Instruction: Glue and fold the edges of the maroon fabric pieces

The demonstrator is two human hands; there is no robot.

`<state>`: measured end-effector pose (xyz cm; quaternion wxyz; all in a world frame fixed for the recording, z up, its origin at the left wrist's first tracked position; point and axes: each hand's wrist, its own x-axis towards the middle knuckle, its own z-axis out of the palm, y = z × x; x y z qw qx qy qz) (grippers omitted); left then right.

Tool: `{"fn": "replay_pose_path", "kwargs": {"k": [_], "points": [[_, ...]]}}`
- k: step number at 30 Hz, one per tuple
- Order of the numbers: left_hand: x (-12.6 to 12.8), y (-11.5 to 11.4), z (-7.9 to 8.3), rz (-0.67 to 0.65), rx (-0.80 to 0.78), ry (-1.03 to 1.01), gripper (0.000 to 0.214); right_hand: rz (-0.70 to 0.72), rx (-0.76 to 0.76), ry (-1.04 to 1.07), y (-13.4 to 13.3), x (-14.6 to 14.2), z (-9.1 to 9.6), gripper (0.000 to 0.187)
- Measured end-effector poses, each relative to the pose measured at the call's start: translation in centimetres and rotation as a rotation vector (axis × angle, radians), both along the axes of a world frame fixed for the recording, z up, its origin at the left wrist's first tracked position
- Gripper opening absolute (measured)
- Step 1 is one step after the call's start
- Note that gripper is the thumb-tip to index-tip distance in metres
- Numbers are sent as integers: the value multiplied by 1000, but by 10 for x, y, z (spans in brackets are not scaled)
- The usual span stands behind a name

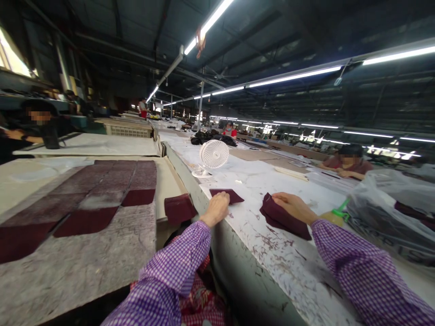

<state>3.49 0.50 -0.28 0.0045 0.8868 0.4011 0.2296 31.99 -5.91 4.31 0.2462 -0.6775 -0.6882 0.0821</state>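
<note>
Left hand: the left hand [217, 208] is set at 12 o'clock from the body, fingers curled down onto the near corner of a single maroon piece [228, 195]. Whether that corner is pinched or only pressed cannot be told.
Right hand: the right hand [294, 206] is laid flat at 1 o'clock, fingers held together on top of a maroon bundle [282, 219]. Nothing is gripped.
Pieces in hand: both lie on the worn white table [272, 262], near each other but apart, the single piece at 11 o'clock from the bundle.
Step in hand: it is judged that one piece is being kept apart from the bundle while the bundle is steadied.
Next move: a clean lift of one layer only is called for, with the bundle kept pinned so that it is not dragged.
Fan: a small white fan [212, 156] stands at 12 o'clock, beyond the single piece.
Side bench: more maroon cut pieces [102, 194] are spread at 10 o'clock.
Bag: a clear plastic bag [387, 208] lies at 3 o'clock, with a green-capped bottle [335, 216] just beside it.
Others: a seated person [346, 165] is seen at 2 o'clock, well apart.
</note>
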Motion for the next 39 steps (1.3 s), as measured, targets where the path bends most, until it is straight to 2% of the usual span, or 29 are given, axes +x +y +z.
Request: {"fn": "replay_pose_path", "kwargs": {"k": [3, 5, 7, 10, 12, 15, 17, 21, 24, 26, 30, 34, 39], "points": [[-1, -28, -1, -36, -42, -81, 19, 80, -269, 412, -7, -34, -1, 50], [-3, -56, -1, -113, -113, -180, 18, 87, -446, 583, -13, -51, -2, 62], [-4, -83, 1, -184, -163, -245, 18, 115, -508, 614, -19, -64, -3, 67], [-9, -107, 5, -329, -236, -314, 19, 194, -456, 517, -28, -73, -5, 75], [-11, -106, 8, -345, -239, -394, 21, 259, -437, 492, -33, -76, -5, 79], [-7, -85, 11, -133, -121, -441, 23, 316, -437, 530, -40, -75, -7, 81], [1, -67, 13, -35, -108, -340, 28, 338, -451, 530, -43, -74, -8, 82], [25, -46, 14, -81, -301, -173, 31, 356, -481, 477, -44, -68, -10, 82], [37, -45, 10, -97, -325, -171, 23, 343, -482, 352, -42, -59, -8, 83], [41, -47, 6, -112, -258, -152, 21, 311, -396, 176, -39, -53, -5, 73], [40, -50, -1, -149, -134, -112, 23, 266, -89, -159, -31, -44, -1, 32], [39, -49, -4, -167, -87, -87, 24, 395, 93, -430, -23, -45, -5, 26], [40, -47, -8, -174, -83, -91, 25, 403, 105, -526, -22, -49, -10, 23]]}}
